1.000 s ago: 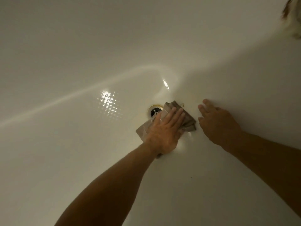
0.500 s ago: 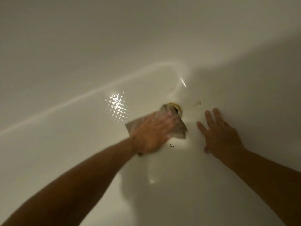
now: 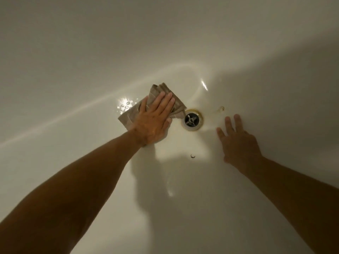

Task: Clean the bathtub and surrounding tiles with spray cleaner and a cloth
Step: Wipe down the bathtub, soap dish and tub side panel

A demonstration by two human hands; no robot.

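Our left hand [image 3: 153, 119] lies flat on the cloth [image 3: 159, 105], fingers straight and together, pressing it to the tub [image 3: 73, 52] floor just left of the drain [image 3: 192, 120]. Nothing is clenched or pinched; the palm and fingers simply bear down. The cloth's folded end fans out beyond our fingertips, up and away from the drain, and one corner nearly touches the drain's rim. Another corner shows left of the wrist, so most of the cloth sits under the hand or just ahead of it.

We judge the cloth soft, light and limp, probably damp, and it will bunch or slide out if we push only with the fingertips. A broad flat press over its middle, as now, suits wiping; to lift it we would gather the thick folded end.

Our right hand [image 3: 238, 142] rests spread on the tub right of the drain, holding nothing, and looks to be bracing us. The tub surface is glossy and wet near the cloth, so we expect it to be slippery under that hand.

A small dark curl [image 3: 192, 156], perhaps a hair, lies below the drain, and a yellowish mark [image 3: 221, 108] sits up and right of it.
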